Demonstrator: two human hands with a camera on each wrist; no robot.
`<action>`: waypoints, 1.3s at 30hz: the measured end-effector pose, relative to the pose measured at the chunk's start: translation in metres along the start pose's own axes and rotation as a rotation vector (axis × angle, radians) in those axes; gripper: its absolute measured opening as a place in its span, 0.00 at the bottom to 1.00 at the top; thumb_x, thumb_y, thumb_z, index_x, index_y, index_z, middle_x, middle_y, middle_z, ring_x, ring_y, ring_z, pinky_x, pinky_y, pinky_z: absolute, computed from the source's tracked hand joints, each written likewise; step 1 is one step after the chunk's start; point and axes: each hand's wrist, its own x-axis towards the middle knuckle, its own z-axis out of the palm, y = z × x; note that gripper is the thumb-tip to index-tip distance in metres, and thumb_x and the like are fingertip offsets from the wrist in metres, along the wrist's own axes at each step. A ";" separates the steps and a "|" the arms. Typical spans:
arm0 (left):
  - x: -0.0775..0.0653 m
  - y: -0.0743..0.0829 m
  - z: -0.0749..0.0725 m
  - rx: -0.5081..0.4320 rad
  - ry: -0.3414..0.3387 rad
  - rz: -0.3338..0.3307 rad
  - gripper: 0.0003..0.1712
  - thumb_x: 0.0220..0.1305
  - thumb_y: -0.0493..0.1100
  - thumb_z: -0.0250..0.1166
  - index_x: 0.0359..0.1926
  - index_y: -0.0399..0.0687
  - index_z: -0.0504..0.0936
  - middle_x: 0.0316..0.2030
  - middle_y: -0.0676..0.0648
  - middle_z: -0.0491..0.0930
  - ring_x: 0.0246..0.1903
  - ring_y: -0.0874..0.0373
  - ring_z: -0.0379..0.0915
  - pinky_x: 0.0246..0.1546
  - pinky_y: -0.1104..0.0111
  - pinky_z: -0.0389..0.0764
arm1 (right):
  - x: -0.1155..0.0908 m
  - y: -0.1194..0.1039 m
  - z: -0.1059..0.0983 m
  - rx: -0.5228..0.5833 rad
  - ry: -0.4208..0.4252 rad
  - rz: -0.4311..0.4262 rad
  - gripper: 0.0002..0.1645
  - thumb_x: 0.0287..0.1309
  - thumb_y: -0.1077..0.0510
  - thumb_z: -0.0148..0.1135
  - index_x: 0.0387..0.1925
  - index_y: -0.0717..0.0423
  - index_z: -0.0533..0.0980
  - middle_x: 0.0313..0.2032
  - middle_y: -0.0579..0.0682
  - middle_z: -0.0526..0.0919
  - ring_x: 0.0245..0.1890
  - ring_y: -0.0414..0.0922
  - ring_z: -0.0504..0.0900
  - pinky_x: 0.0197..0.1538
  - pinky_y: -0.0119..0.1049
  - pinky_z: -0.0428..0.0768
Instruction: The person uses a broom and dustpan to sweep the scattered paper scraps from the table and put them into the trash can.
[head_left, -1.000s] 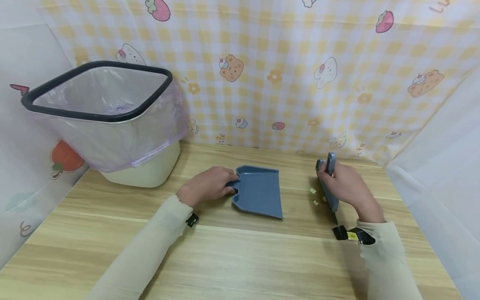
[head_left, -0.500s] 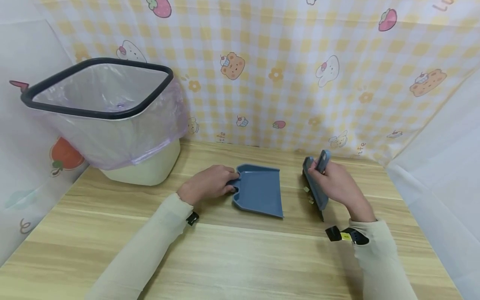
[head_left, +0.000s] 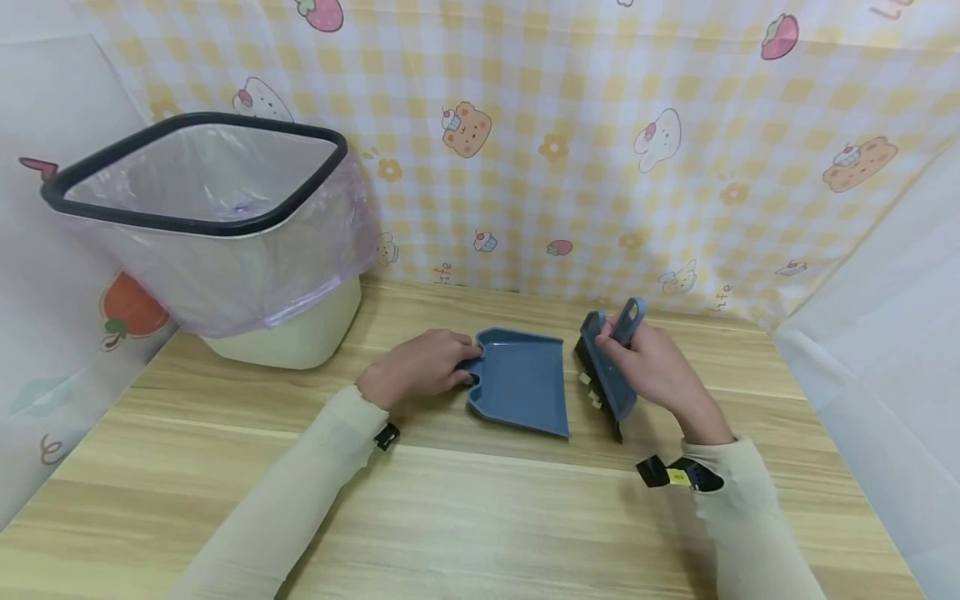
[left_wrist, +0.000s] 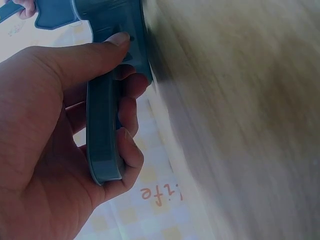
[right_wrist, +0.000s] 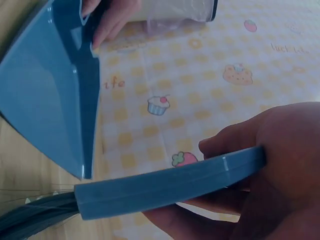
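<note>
A blue dustpan (head_left: pixel 521 383) lies flat on the wooden table, its open edge facing right. My left hand (head_left: pixel 420 364) grips its short handle (left_wrist: pixel 104 130), fingers wrapped round it in the left wrist view. To the right, my right hand (head_left: pixel 656 367) holds a blue hand brush (head_left: pixel 609 375) by its handle, tilted, with dark bristles (right_wrist: pixel 40 212) down at the table. Several small pale bits (head_left: pixel 589 388) lie along the bristles' left side, a short gap from the dustpan's edge.
At the back left stands a cream bin (head_left: pixel 300 333) with a black rim (head_left: pixel 217 227) and a translucent purple liner (head_left: pixel 247 279). A yellow checked cloth (head_left: pixel 555 83) hangs behind the wooden table (head_left: pixel 480 517). White sheeting (head_left: pixel 885 333) bounds the right side.
My right hand has moved left with the brush, and the pale bits have shifted left with it toward the dustpan. My left hand and the dustpan have stayed put.
</note>
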 end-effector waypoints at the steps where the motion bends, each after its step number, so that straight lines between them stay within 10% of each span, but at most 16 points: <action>1: 0.000 0.000 0.000 -0.001 -0.004 -0.002 0.14 0.80 0.42 0.69 0.57 0.37 0.88 0.43 0.45 0.85 0.36 0.58 0.73 0.43 0.63 0.79 | 0.000 -0.001 0.001 0.008 0.000 -0.002 0.12 0.86 0.54 0.54 0.44 0.56 0.76 0.25 0.46 0.67 0.24 0.46 0.66 0.33 0.42 0.68; 39: 0.000 0.002 0.000 0.008 -0.007 -0.009 0.16 0.79 0.43 0.70 0.59 0.37 0.87 0.43 0.46 0.84 0.36 0.57 0.72 0.43 0.64 0.78 | 0.005 -0.021 0.035 0.194 0.129 0.008 0.12 0.83 0.54 0.57 0.50 0.58 0.80 0.29 0.52 0.76 0.33 0.51 0.75 0.37 0.43 0.75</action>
